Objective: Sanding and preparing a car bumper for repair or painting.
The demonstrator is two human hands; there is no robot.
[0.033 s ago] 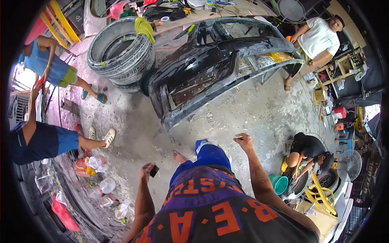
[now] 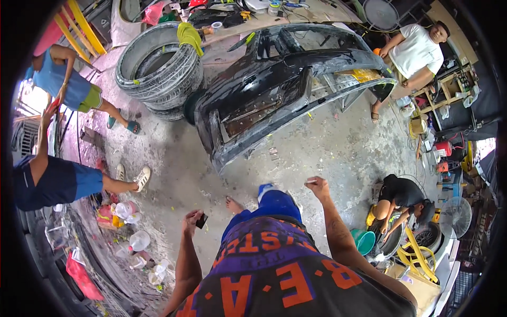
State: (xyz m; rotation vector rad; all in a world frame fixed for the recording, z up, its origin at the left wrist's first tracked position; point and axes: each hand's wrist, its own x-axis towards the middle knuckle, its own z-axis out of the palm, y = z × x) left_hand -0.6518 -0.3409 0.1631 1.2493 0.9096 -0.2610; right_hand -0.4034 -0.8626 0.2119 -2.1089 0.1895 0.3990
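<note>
My left hand [image 2: 191, 222] is closed on a small dark flat rectangular piece [image 2: 202, 221], held low at my left side. Out in front on the right, my right hand [image 2: 319, 188] pinches a small pale, thin thing [image 2: 310, 182] whose kind I cannot make out. Neither hand touches anything else. Ahead of me stands a large black car bumper [image 2: 253, 87], glossy in places and with whitish dusty patches. It is well beyond both hands.
Stacked tires [image 2: 158, 79] with a yellow-green cloth [image 2: 189, 38] stand ahead left. Two people are at the left, one [image 2: 417, 53] at the far right. Another [image 2: 404, 193] crouches by a wheel and a green bucket [image 2: 363, 241]. Bottles and bags litter the left floor.
My right hand has shifted slightly down, and the pale thing in it shows a little more plainly. My left hand stays nearly in place with the dark piece.
</note>
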